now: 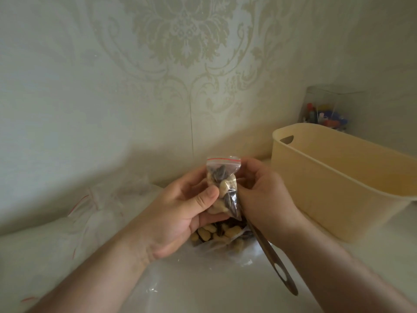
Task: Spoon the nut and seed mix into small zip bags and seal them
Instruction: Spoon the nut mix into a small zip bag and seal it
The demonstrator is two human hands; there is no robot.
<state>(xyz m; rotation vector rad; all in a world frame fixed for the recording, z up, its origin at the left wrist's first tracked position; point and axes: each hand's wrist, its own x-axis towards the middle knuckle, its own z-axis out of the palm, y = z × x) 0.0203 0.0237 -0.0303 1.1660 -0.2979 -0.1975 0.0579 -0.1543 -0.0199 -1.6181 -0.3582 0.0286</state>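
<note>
Red-striped zip bag of nuts sits gripped in the left hand; the right hand pinches its top corner. Sealing looks underway. Next, I judge, press along the strip.

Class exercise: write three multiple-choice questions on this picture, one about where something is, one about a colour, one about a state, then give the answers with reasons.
1. Where is the beige tub?
A. right of the hands
B. left of the hands
C. under the hands

2. What colour is the small zip bag's seal strip?
A. blue
B. red
C. green

3. What is the state of the small zip bag?
A. empty
B. lying flat
C. filled and held

Answers: A, it stands beyond the right hand; B, a red line crosses its top; C, nuts show inside it, the left hand holding it.
</note>
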